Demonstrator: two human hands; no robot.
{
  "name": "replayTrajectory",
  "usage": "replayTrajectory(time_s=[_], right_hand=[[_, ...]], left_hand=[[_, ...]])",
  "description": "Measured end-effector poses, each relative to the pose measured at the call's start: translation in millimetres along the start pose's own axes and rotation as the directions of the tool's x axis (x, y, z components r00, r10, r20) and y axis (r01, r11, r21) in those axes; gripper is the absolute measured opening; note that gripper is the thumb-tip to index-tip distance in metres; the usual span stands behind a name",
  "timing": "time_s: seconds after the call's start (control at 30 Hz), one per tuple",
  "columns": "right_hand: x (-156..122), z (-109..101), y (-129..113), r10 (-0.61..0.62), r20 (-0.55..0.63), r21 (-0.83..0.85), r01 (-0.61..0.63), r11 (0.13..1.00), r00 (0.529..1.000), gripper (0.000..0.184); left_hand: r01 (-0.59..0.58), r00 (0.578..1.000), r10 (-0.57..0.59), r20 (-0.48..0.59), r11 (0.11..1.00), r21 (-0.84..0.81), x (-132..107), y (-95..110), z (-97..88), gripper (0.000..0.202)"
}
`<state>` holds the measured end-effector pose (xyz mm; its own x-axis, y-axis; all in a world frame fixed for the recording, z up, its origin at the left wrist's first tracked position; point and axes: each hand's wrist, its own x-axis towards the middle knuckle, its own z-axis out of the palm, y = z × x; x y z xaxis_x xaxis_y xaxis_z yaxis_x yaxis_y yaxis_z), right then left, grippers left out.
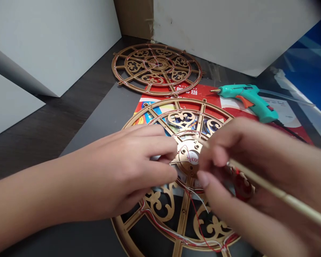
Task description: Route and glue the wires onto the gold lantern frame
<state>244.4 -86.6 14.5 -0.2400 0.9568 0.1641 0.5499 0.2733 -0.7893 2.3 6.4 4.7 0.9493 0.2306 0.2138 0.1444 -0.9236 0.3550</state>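
The left hand (117, 167) is pressing its fingertips (166, 171) against the hub (188, 159) of a gold laser-cut wheel frame (183, 214) strung with red and white wires (195, 210), while the right hand (238, 160) is pinching a thin wooden dowel (280, 192) over it. A teal hot glue gun (246, 100) is lying on a red printed sheet (203, 91) at right, and a matching frame (113, 66) is lying at upper centre.
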Motion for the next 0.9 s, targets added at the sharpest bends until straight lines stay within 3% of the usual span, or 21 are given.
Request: replayTrajectory(time_s=[0.13,0.33,0.47,0.6,0.73,0.8,0.83,0.9], right_hand=[[5.9,5.6,-2.8,0.042,-0.212,0.131,-0.014,0.991,0.976,0.023],[13.8,10.9,-0.7,0.147,-0.053,0.214,-0.133,0.968,0.988,0.03],[16.2,12.4,3.2,0.142,-0.062,0.218,-0.125,0.968,0.988,0.031],[17.2,12.3,3.8,0.145,-0.054,0.24,-0.128,0.962,0.988,0.031],[16.2,10.9,3.5,0.147,-0.031,0.268,-0.133,0.954,0.989,0.033],[14.7,10.3,4.6,0.152,-0.016,0.291,-0.14,0.946,0.988,0.031],[13.8,10.0,5.5,0.144,-0.01,0.314,-0.133,0.94,0.99,0.027],[11.8,9.4,7.9,0.117,-0.011,0.342,-0.106,0.934,0.993,0.018]], left_hand=[[0.032,0.999,-0.033,-0.032,0.999,-0.016,-1.0,-1.0,2.0,0.032],[0.068,0.998,-0.069,-0.006,0.989,-0.135,-3.4,-0.3,5.7,0.041],[0.082,0.997,-0.083,0.002,0.989,-0.119,-3.8,2.4,6.2,0.041],[0.077,0.99,-0.088,-0.11,0.992,-0.101,-2.6,1.8,3.1,0.038],[0.145,0.957,-0.146,-0.252,0.989,-0.022,-2.9,-7.4,0.4,0.03],[0.144,0.943,-0.123,-0.31,0.989,0.046,-3.4,-13.1,1.0,0.029],[0.121,0.917,-0.088,-0.39,0.991,0.061,-3.5,-15.3,1.5,0.027],[0.117,0.92,-0.074,-0.384,0.989,0.089,-3.6,-16.9,1.8,0.025]])
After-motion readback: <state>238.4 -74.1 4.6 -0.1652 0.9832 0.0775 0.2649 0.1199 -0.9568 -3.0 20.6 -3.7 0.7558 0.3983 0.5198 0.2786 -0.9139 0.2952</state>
